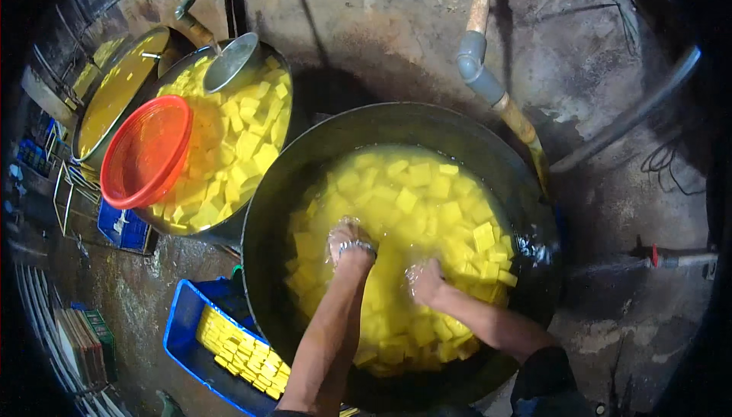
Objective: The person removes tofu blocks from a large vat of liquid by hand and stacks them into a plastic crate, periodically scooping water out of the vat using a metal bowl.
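Observation:
Both of my hands reach into a large dark round vat [343, 121] of yellowish liquid. Many yellow blocks [420, 174], probably tofu, lie in the liquid, some breaking the surface at the right. My left hand [350, 238], a metal band at its wrist, dips in near the vat's middle. To its right and a little closer to me, my right hand [426, 281] is also partly under. The fingers of both hands are hidden by the cloudy liquid, so I cannot tell if they grip any blocks.
A second vat [289, 94] of yellow blocks stands at upper left, with a red plastic basket [146, 151] and a metal bowl [231, 62]. Beyond is a third vat [123, 94]. A blue crate [178, 322] holds stacked yellow blocks. Pipes [472, 57] run down the wall.

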Tool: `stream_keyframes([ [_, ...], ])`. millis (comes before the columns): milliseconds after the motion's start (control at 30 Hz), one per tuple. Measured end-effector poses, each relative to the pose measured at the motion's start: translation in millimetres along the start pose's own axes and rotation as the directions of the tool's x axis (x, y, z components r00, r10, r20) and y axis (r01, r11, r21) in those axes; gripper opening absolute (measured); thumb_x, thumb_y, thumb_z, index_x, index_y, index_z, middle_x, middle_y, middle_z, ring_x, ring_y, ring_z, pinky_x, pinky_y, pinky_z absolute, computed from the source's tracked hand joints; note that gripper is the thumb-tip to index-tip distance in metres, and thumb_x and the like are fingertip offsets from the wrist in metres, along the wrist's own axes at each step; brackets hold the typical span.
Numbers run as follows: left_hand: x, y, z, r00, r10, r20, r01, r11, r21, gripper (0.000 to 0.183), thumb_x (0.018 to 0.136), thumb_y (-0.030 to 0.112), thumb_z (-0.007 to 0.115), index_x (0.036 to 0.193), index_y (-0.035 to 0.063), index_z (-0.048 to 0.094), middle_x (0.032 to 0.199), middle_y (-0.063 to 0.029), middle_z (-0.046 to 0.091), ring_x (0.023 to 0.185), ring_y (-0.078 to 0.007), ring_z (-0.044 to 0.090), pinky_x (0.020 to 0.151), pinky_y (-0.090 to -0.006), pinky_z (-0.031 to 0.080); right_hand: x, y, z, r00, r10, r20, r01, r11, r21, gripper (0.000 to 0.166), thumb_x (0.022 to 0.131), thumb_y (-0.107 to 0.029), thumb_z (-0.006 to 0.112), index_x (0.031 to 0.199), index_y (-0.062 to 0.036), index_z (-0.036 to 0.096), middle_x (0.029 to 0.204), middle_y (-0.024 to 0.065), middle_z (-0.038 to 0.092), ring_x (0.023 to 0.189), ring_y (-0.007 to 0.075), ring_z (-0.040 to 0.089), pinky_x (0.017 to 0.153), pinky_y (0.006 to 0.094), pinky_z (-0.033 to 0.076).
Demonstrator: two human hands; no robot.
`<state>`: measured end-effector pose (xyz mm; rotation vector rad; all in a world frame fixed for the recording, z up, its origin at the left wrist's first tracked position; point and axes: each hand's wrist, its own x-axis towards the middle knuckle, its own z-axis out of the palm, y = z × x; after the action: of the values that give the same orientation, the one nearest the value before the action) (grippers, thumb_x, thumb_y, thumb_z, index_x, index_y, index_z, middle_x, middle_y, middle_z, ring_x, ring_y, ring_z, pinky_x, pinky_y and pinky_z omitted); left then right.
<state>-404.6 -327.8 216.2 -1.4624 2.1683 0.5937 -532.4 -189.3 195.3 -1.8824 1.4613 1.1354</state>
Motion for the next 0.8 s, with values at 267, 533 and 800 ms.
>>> stream_keyframes([
  [267,37.5,-59.9,116.1,0.988,-0.029,-0.152,0.050,0.989,0.137,0.056,0.094,0.034,0.055,0.143,0.0099,0.047,0.143,-0.0178,0.050,0.133,-0.0354,0.048,0.110,-0.0483,0.037,1.5,11.0,1.0,0.862,0.031,-0.506,0.195,0.901,0.388,0.044,0.084,-0.036,0.067,0.113,-0.0026,0.070,0.070,0.0053,0.052,0.072,0.0214,0.046,0.083,0.0453,0.037],
  [533,37.8,-22.9,65.2,0.959,-0.265,0.105,0.284,0.917,-0.281,0.034,0.087,0.027,0.062,0.116,0.0104,0.066,0.129,-0.0156,0.063,0.117,-0.0345,0.063,0.094,-0.0469,0.052,-22.0,80.3,15.9,0.921,0.193,-0.337,-0.033,0.904,0.426,0.052,0.077,-0.037,0.081,0.113,-0.0040,0.065,0.090,0.0116,0.066,0.088,0.0298,0.063,0.092,0.0488,0.045],
  [800,-5.9,-63.8,-12.9,0.951,0.211,0.227,0.222,0.046,-0.974,0.031,0.083,0.021,0.060,0.110,0.0058,0.065,0.110,-0.0125,0.067,0.093,-0.0269,0.067,0.077,-0.0425,0.056,-49.1,136.1,-16.1,0.904,0.296,-0.309,0.387,-0.256,0.886,0.050,0.083,-0.019,0.077,0.126,-0.0085,0.054,0.115,0.0109,0.064,0.105,0.0244,0.061,0.092,0.0350,0.046],
])
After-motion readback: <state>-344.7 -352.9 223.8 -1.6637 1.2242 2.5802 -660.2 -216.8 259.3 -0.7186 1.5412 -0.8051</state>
